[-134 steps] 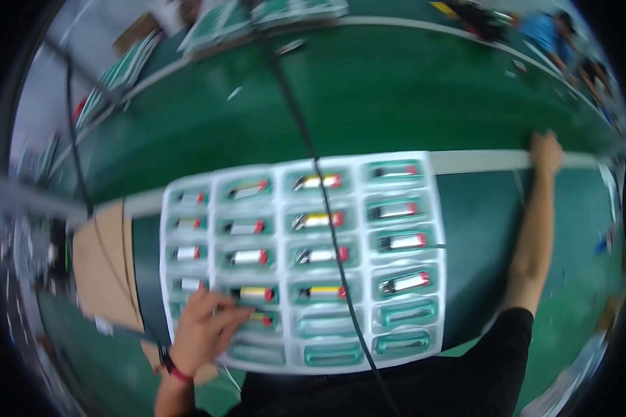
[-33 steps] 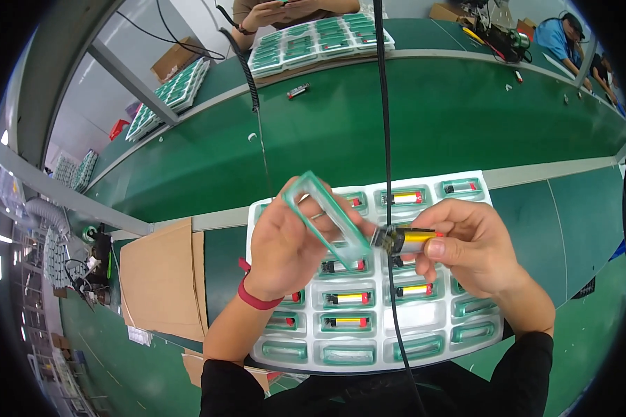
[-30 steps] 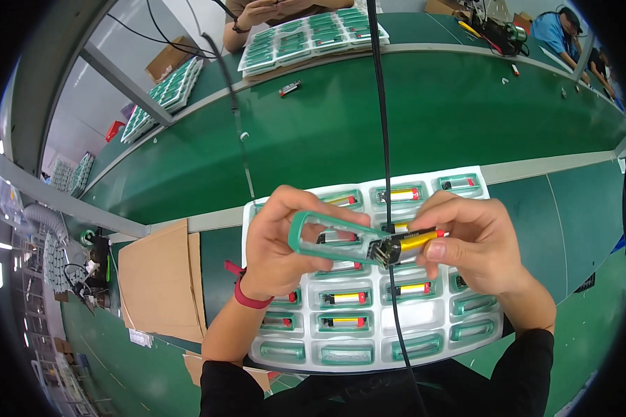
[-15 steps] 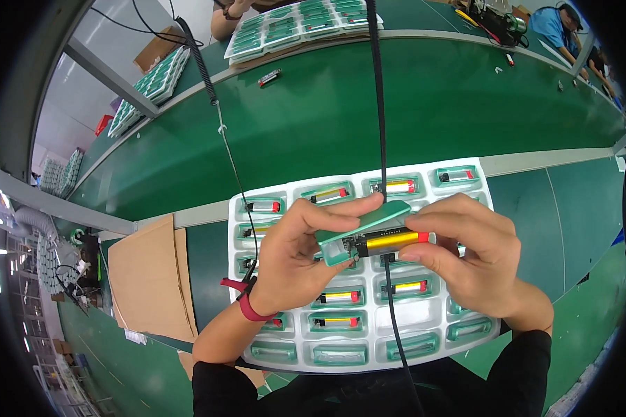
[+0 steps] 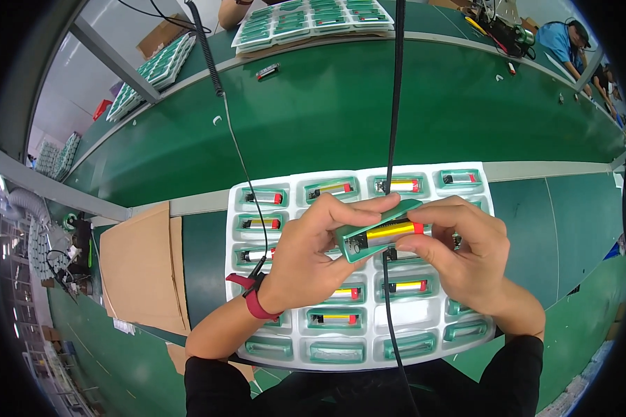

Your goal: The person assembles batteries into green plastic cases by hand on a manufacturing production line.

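Above the white tray (image 5: 407, 318), my left hand (image 5: 300, 256) grips a teal-green plastic shell (image 5: 405, 208) between thumb and fingers. Inside the shell lies a battery assembly (image 5: 382, 235) with a yellow cylinder, a red end and a small circuit part at its left. My right hand (image 5: 471, 244) pinches it near the red end, its thumb below and fingers above. The right fingertips also sit at the shell's edge; whether they press on it I cannot tell. In the tray's compartments sit several similar shells, many with batteries inside. A red wrist strap (image 5: 255, 300) is on my left wrist.
A black cable (image 5: 396, 90) hangs down in front of the tray. A thin coiled cord (image 5: 205, 55) runs toward my left wrist. Cardboard sheets (image 5: 135, 267) lie at the left. Across the green bench (image 5: 313, 118) are another filled tray (image 5: 313, 21) and people at work.
The battery assembly, which stuck out of the shell's open side, now lies deeper in it. Both hands stay close together, and the view has shifted slightly.
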Tool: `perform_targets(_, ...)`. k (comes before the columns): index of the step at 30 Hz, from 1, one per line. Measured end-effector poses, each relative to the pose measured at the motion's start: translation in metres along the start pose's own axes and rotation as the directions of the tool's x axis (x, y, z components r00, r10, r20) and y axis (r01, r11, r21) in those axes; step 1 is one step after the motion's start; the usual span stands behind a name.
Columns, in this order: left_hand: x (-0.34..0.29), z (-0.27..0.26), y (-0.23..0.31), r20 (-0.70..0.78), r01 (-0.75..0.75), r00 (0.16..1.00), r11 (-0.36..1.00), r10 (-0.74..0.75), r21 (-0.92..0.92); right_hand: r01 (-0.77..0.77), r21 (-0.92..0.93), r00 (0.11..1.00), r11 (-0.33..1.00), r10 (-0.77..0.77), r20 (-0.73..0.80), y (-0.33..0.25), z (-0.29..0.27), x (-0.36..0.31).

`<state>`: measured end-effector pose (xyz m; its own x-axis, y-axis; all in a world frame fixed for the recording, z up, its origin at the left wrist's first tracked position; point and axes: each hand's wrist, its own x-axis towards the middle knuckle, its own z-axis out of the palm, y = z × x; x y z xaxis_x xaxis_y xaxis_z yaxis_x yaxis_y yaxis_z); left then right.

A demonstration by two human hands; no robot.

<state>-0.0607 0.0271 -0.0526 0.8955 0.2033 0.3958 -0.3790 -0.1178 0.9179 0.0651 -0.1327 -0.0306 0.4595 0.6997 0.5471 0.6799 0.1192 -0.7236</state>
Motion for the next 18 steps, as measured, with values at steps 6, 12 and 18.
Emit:
perform_targets(6, 0.002, 0.003, -0.004, -0.010, -0.055, 0.998, 0.998, 0.055, -0.036, 0.181, -0.177, 0.980, 0.967, -0.193, -0.050, -0.003, 0.001, 0.003)
perform_targets(12, 0.003, 0.003, 0.003, 0.004, 0.019, 1.000, 1.000, -0.019, -0.024, 0.278, -0.192, 0.960, 0.941, -0.279, 0.022, 0.000, -0.005, 0.009)
perform_targets(18, 0.001, -0.010, -0.005, -0.125, 0.037, 0.990, 0.975, -0.066, -0.220, 0.077, 0.068, 0.992, 0.995, -0.083, 0.090, -0.004, -0.014, 0.007)
